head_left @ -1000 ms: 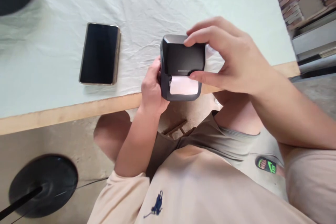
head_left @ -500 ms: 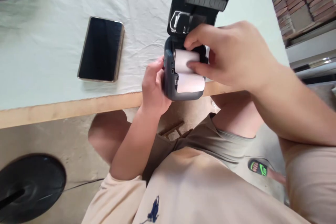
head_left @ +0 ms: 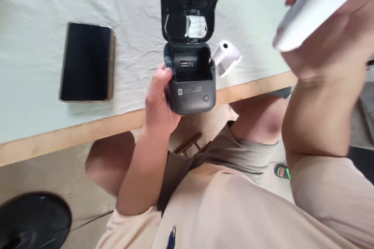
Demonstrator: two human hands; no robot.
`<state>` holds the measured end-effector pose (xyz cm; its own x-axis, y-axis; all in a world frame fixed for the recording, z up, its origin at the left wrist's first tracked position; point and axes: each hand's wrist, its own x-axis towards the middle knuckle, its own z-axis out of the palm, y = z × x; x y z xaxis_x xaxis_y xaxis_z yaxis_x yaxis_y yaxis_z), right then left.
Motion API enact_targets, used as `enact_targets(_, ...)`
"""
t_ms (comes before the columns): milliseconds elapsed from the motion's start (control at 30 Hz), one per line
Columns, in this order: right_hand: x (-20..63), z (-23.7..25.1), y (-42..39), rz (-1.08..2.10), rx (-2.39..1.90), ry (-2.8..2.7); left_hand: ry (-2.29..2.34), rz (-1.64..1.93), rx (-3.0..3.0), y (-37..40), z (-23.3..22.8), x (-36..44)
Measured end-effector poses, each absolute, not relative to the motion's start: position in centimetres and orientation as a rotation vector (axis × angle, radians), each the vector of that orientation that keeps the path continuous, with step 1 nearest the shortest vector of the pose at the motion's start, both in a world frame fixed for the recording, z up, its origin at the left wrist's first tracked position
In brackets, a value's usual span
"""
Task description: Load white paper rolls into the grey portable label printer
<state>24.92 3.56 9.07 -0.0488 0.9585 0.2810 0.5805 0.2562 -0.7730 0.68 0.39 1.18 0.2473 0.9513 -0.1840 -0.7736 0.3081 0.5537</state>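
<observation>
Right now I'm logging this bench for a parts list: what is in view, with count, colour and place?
Small dark grey plastic printer: one, lid open, paper bay empty, at the table edge.
White paper roll: one, on the cloth right of the printer.
White paper roll in hand: one, blurred, top right.
Black flat phone: one, screen dark, left on the cloth.
Pale cloth-covered table: one, wooden edge.
Black round base: one, on the floor, lower left.
Left hand: grips the printer's left side.
Right hand: holds the raised roll.

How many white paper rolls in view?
2. One white paper roll lies on the pale tablecloth right of the open dark grey printer; one blurred white paper roll is in the raised right hand.
</observation>
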Motion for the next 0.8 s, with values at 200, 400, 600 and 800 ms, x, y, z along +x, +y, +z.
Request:
enact_targets(200, 29.0, 2.5, 3.6, 0.558, -1.448, -1.432, 0.649, 1.215, 0.437, 0.4, 1.5, 1.0)
enact_targets(400, 31.1, -0.3, 5.0, 0.38, -1.661, -1.631, 0.626, 1.225, 0.422, 0.4, 1.4, 0.9)
enact_targets(600, 26.8, 2.4, 2.5, 0.081, -1.631, -1.677, 0.603, 1.213, 0.477, 0.5, 1.1, 0.7)
enact_targets(800, 21.6, 1.5, 3.5, 0.156, -1.716, -2.028, 0.562, 1.203, 0.454, 0.4, 1.3, 0.6)
